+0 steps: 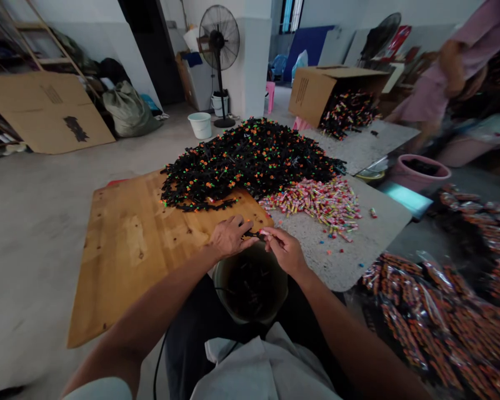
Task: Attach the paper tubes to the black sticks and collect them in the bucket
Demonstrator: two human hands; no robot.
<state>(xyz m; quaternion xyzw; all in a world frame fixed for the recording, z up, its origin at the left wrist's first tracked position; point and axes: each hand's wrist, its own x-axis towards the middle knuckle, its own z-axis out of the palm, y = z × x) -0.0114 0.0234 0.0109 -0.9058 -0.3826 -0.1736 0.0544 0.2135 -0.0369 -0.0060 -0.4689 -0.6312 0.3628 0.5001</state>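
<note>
Over the table edge, my left hand [228,238] has its fingers closed on a small black plastic toy piece [251,234]. My right hand [286,250] pinches a small tube with a red end [265,232], held up against the black piece; whether the two are joined I cannot tell. Beneath both hands, between my knees, stands a bucket [219,288] with dark pieces inside. In front lies a large heap of black plastic toy pieces [250,161] with orange and green parts. To its right spreads a pile of small colourful tubes [325,203].
A wooden board [116,250] extends left, and a speckled grey tabletop [383,214] right. Behind, a cardboard box [310,94] spills more pieces. Packed bags [425,311] cover the floor at right, near a pink bucket [425,166]. A person [462,78] stands at far right.
</note>
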